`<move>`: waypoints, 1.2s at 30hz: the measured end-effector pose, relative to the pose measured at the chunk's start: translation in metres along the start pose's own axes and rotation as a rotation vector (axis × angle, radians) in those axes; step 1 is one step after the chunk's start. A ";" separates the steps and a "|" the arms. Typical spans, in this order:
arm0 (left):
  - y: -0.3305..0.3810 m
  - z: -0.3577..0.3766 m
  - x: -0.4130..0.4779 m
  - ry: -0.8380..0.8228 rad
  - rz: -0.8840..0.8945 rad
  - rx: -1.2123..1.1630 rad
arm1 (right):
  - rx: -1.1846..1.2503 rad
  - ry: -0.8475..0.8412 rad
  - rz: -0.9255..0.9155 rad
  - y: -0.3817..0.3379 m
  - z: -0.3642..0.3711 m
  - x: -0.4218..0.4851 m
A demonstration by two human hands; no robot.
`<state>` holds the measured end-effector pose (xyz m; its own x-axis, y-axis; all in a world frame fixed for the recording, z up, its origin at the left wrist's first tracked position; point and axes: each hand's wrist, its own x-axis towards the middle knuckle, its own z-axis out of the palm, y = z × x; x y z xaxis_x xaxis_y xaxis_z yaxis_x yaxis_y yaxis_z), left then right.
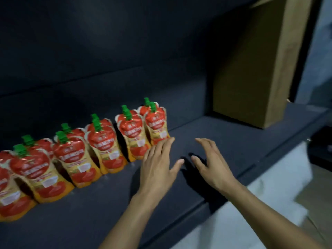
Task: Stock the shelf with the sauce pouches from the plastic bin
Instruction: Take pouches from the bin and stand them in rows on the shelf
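Several red and yellow sauce pouches (102, 141) with green caps stand upright in a double row along the dark shelf (224, 137), running from the lower left up to the middle. My left hand (159, 162) hovers open just right of the rightmost pouch (156, 124), fingertips close to its base. My right hand (210, 160) is open beside it over bare shelf, fingers spread, holding nothing. The plastic bin is not in view.
A tall brown cardboard box (258, 69) stands on the shelf at the right. Bare shelf lies between the pouch row and the box. Below the shelf's front edge at the lower right is a blurred white surface (260, 209).
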<state>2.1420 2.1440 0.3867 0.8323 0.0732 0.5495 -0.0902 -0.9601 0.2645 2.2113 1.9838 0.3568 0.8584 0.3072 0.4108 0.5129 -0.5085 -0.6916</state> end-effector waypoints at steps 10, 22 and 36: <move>0.172 0.090 -0.059 -0.320 0.257 -0.337 | -0.076 0.404 0.229 0.092 -0.103 -0.169; 0.455 0.251 -0.175 -0.946 0.505 -0.463 | -0.095 0.590 0.958 0.272 -0.297 -0.411; 0.637 0.473 -0.297 -1.422 0.509 -0.307 | 0.536 0.903 1.862 0.474 -0.379 -0.608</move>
<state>2.0959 1.3832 0.0166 0.4805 -0.7148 -0.5082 -0.4743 -0.6992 0.5350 1.9338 1.2513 0.0048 0.0823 -0.6086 -0.7892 -0.6286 0.5828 -0.5150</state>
